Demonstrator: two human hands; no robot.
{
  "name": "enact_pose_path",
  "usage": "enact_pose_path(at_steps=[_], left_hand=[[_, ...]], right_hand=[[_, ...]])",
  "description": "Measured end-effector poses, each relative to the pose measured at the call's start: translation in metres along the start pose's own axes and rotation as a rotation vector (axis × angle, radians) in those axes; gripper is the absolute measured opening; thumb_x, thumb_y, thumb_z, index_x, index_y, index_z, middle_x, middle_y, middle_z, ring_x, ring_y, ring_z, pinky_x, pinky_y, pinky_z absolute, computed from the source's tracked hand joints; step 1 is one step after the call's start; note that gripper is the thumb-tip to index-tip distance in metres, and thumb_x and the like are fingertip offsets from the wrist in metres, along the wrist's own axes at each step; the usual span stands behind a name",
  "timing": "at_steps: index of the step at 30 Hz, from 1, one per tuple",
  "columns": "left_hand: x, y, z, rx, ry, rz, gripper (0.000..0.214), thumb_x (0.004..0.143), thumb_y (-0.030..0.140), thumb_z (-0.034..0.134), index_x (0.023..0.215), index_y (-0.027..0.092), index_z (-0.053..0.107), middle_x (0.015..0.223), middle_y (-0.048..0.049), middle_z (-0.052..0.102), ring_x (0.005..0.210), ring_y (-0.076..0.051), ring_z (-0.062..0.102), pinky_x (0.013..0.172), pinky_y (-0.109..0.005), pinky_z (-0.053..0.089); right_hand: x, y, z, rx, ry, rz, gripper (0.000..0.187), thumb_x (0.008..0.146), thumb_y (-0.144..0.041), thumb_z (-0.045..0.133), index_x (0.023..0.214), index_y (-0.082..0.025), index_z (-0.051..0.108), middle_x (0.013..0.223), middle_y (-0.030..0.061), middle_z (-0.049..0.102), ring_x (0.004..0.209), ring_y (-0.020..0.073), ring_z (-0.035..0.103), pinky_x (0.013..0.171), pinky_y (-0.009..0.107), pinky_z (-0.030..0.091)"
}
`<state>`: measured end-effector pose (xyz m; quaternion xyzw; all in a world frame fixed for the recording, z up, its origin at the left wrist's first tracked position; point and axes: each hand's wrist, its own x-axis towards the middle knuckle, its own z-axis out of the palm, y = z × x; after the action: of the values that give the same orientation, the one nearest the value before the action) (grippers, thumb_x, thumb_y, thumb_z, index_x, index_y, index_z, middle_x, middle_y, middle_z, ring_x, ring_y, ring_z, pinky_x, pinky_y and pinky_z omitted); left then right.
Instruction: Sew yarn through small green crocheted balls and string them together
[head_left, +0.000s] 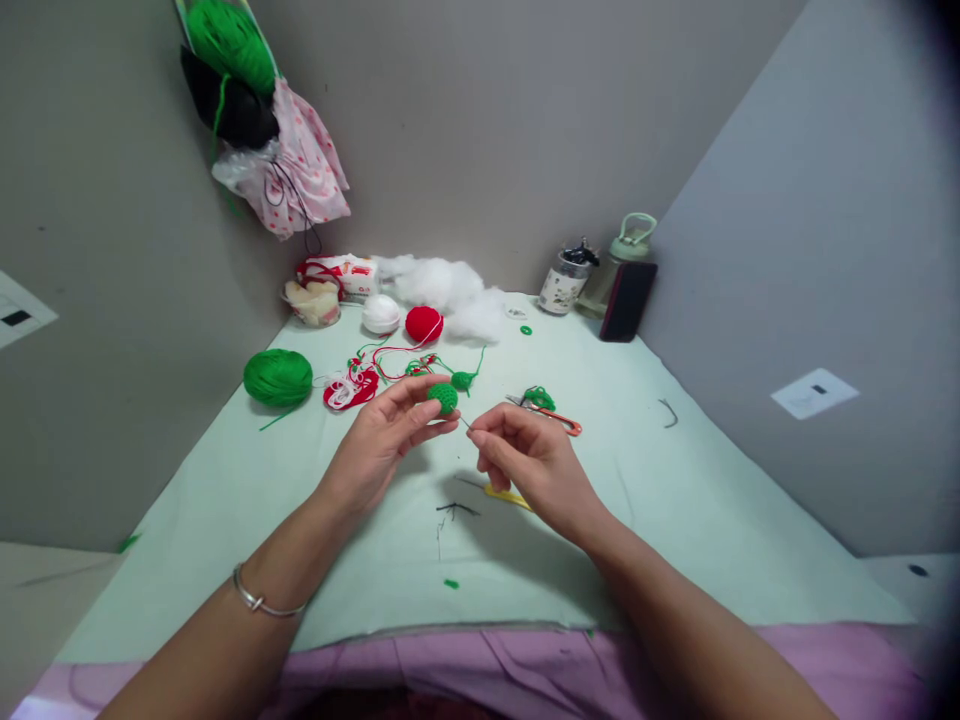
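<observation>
My left hand (386,435) pinches a small green crocheted piece (443,397) between thumb and fingertips above the pale green table cover (225,500). My right hand (525,458) is closed in a pinch on a thin needle (466,424) whose tip points at the green piece. Under my right hand lies a yellow crochet hook (504,495). A silver bracelet (259,600) sits on my left wrist.
A green yarn ball (278,377) lies at the left, with red and white yarn scraps (351,388) beside it. A red ball (424,324), a white ball (381,314) and white stuffing (450,287) sit behind. Orange-handled scissors (559,418), a jar (564,283), a bottle (626,255) stand at the right.
</observation>
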<state>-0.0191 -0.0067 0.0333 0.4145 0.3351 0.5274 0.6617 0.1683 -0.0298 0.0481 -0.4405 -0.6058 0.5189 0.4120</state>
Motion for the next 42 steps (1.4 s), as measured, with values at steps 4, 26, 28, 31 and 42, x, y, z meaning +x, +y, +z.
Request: enact_pose_path(at_steps=[4,26,28,31,42], left_hand=[[0.0,0.001,0.001,0.011,-0.002,-0.005,0.03,0.081,0.029,0.081,0.11,0.02,0.075,0.106,-0.0034,0.069,0.093,-0.016,0.069,0.095,-0.035,0.058],[0.001,-0.003,-0.009,0.324,-0.147,0.078,0.035,0.073,0.031,0.087,0.106,0.025,0.076,0.093,0.0001,0.063,0.085,-0.013,0.055,0.078,-0.024,0.045],[0.0,-0.003,-0.007,0.288,-0.14,0.11,0.035,0.073,0.029,0.088,0.106,0.025,0.076,0.098,-0.001,0.064,0.088,-0.013,0.056,0.08,-0.025,0.047],[-0.002,-0.001,-0.004,0.257,-0.132,0.121,0.036,0.072,0.028,0.088,0.105,0.023,0.077,0.101,-0.0028,0.068,0.092,-0.015,0.06,0.084,-0.026,0.049],[-0.004,0.001,0.001,0.247,-0.154,0.146,0.033,0.072,0.026,0.087,0.105,0.024,0.08,0.103,-0.0043,0.069,0.093,-0.018,0.066,0.089,-0.032,0.056]], right_hand=[[-0.001,-0.001,0.0,-0.013,0.004,-0.001,0.02,0.09,-0.035,0.064,0.085,-0.016,0.063,0.062,-0.0029,0.06,0.046,0.0068,0.052,0.047,0.02,0.042],[0.003,0.005,-0.003,0.123,-0.067,0.018,0.024,0.085,-0.039,0.073,0.084,-0.017,0.066,0.064,-0.0024,0.061,0.05,0.0081,0.051,0.05,0.023,0.041],[0.004,0.005,-0.004,0.105,-0.035,-0.027,0.021,0.083,-0.036,0.076,0.081,-0.016,0.07,0.065,-0.0023,0.059,0.056,0.0083,0.051,0.055,0.024,0.042],[0.006,0.006,-0.009,0.068,-0.033,-0.064,0.015,0.084,-0.032,0.075,0.079,-0.017,0.073,0.066,-0.0018,0.058,0.061,0.0093,0.05,0.06,0.025,0.043],[0.006,0.003,-0.026,-0.001,-0.137,-0.097,0.013,0.085,-0.031,0.075,0.086,-0.019,0.076,0.074,-0.0001,0.06,0.066,0.0112,0.049,0.063,0.028,0.041]])
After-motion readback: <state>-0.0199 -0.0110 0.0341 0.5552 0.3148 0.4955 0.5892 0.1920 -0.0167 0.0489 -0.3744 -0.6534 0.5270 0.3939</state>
